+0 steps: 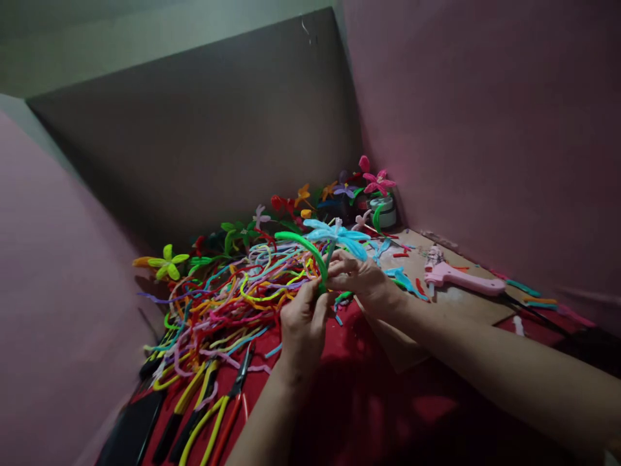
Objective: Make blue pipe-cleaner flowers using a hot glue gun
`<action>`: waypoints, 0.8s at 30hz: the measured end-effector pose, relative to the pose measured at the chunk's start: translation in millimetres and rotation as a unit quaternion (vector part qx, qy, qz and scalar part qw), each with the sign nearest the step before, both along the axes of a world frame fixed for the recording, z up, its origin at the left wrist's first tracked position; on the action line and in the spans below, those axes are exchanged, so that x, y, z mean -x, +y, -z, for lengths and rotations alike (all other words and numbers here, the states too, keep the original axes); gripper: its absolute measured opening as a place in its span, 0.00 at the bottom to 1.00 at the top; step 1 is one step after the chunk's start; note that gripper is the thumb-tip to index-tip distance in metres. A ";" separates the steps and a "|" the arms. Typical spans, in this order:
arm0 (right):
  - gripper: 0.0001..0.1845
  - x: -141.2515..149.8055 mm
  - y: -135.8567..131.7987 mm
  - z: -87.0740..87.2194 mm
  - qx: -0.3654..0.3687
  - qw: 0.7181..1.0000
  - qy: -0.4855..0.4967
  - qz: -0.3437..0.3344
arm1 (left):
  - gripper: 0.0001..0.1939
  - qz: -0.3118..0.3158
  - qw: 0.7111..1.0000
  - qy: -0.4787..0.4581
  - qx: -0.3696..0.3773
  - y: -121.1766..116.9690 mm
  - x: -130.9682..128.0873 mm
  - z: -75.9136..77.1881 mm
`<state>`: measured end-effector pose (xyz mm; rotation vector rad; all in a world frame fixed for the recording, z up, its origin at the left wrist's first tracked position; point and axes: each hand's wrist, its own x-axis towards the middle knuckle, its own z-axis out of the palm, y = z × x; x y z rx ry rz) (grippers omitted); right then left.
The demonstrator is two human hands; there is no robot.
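Note:
A light blue pipe-cleaner flower (337, 234) stands upright over my fingers, its petals spread around a pale centre. My left hand (305, 318) pinches the lower end of its green stem, where a curved green pipe-cleaner leaf (310, 246) rises and bends to the left. Higher up, my right hand (356, 278) has its fingers closed around the stem just below the petals. Both hands nearly touch, and they partly hide the stem between them.
A heap of coloured pipe cleaners (242, 291) lies left, with pliers (237, 382) in front. A pink glue gun (460, 279) rests on cardboard (407, 249) at right. Finished flowers (167, 262) line the back. A black flat object (130, 427) lies front left.

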<state>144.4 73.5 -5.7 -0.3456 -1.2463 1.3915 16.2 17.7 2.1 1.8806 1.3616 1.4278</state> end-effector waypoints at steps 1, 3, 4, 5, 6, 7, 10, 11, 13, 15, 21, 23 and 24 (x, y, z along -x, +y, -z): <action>0.06 1.4 -2.3 -0.3 0.007 1.000 -0.009 0.006 | 0.04 -0.032 0.998 0.032 -0.032 -0.1 -0.5 3.3; 0.07 2.8 -6.3 -1.6 0.013 0.999 -0.029 0.021 | 0.07 -0.045 0.996 0.046 -0.055 0.1 -0.2 7.4; 0.07 3.0 -7.4 -2.3 0.012 0.999 -0.031 0.026 | 0.09 -0.030 0.998 0.025 -0.046 0.4 0.3 7.7; 0.07 2.8 -7.8 -3.0 0.009 0.999 -0.029 0.026 | 0.11 -0.005 1.000 -0.009 -0.026 0.7 0.9 6.7; 0.07 2.2 -7.6 -3.6 0.006 0.999 -0.024 0.020 | 0.12 0.024 0.999 -0.047 -0.001 1.1 1.5 4.7; 0.07 1.3 -7.1 -4.4 0.002 1.000 -0.019 0.011 | 0.12 0.053 0.995 -0.083 0.024 1.5 2.2 2.0; 0.07 -2.9 -5.9 -8.4 -0.022 0.999 -0.035 -0.019 | 0.12 0.127 0.977 -0.156 0.076 2.2 4.4 -6.0; 0.08 -4.7 -6.1 -10.3 -0.036 0.998 -0.044 -0.024 | 0.11 0.144 0.971 -0.172 0.085 2.1 5.3 -7.7; 0.09 -8.5 -7.0 -14.1 -0.063 0.996 -0.058 -0.036 | 0.09 0.163 0.961 -0.197 0.103 1.7 7.2 -9.7; 0.09 -12.1 -8.1 -17.1 -0.077 0.993 -0.065 -0.056 | 0.07 0.174 0.956 -0.201 0.123 1.3 10.0 -10.0; 0.08 -14.7 -6.3 -13.6 -0.075 0.983 -0.088 -0.142 | 0.11 0.256 0.928 -0.190 0.194 5.5 21.5 -8.1; 0.06 -11.8 -3.7 -9.5 -0.082 0.988 -0.082 -0.104 | 0.12 0.258 0.925 -0.192 0.203 7.5 21.4 -8.2; 0.05 -9.8 -2.5 -7.6 -0.087 0.991 -0.076 -0.074 | 0.11 0.246 0.931 -0.187 0.194 8.1 20.0 -8.1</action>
